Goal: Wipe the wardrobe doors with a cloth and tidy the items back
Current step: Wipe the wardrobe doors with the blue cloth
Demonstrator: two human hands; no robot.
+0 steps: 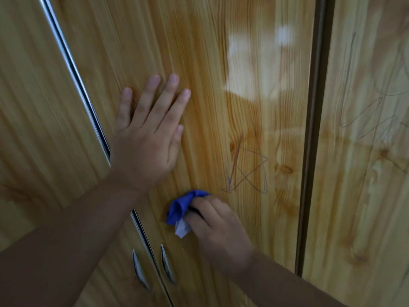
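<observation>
A glossy wood-grain wardrobe door (254,107) fills the view. My left hand (148,134) presses flat on it with straight, spread fingers, just right of the gap between two doors. Lower down, my right hand (217,222) grips a bunched blue cloth (183,209) with a pale patch and holds it against the same door. A pen-drawn star scribble (247,171) marks the door just above and right of the cloth. The right hand is blurred.
Two curved metal handles (152,269) sit either side of the door gap at the bottom. A dark vertical gap (309,151) separates this door from the right-hand door (365,151), which carries more pen scribbles. Another door lies at the left.
</observation>
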